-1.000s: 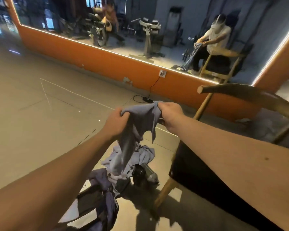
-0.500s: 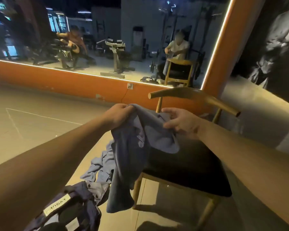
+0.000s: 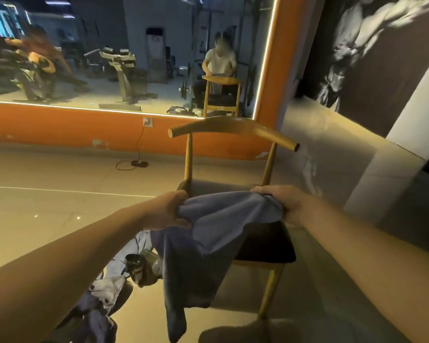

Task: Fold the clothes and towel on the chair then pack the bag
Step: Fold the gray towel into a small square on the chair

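A blue-grey towel (image 3: 208, 233) is stretched between my two hands above the front of a wooden chair (image 3: 233, 128) with a dark seat. My left hand (image 3: 169, 211) grips its left top corner, and my right hand (image 3: 282, 203) grips the right top corner. The towel's lower part hangs down past the seat's left front edge. On the floor at the lower left lies a dark bag (image 3: 94, 315), open, with pale clothing (image 3: 124, 263) spread beside it.
A dark bottle (image 3: 140, 264) lies on the floor between the clothing and the chair. An orange wall with a large mirror (image 3: 134, 58) stands behind the chair. A cable and plug (image 3: 134, 164) lie by the wall. Tiled floor extends to the left.
My view has swung right to face the chair. My hands have moved apart and spread the towel wide over the seat, where before it hung bunched between them.
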Available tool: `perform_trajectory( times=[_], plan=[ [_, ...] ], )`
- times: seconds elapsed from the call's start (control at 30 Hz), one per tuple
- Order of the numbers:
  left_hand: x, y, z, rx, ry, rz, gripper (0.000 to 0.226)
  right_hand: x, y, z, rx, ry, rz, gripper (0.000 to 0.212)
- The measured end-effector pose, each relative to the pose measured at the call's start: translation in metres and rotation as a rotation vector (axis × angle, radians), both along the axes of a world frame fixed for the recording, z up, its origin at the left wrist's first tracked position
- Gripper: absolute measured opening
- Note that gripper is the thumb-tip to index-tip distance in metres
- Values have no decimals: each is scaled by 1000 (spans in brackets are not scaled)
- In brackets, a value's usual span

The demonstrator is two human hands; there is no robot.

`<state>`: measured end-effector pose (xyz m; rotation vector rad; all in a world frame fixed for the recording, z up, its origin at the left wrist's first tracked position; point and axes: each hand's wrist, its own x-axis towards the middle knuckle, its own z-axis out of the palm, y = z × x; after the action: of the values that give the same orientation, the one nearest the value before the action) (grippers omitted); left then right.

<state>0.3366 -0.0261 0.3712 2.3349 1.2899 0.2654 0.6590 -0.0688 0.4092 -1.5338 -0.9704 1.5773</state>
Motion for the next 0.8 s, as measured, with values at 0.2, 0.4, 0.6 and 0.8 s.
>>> perform_trajectory(
  times=[0.2,0.4,0.6,0.8],
  plan=[
    [16,5,-28,79,-373,27,19,8,3,-29,-54,483,-416,14],
    [47,-3,-23,-132,-543,309,42,2,-8,-30,-28,660,-437,20],
    [38,2,-20,-375,-657,296,87,8,-13,-27,95,590,-194,43],
    [24,-1,-28,-253,-221,-71,121,8,-6,-42,184,-248,-280,14]
  ],
)
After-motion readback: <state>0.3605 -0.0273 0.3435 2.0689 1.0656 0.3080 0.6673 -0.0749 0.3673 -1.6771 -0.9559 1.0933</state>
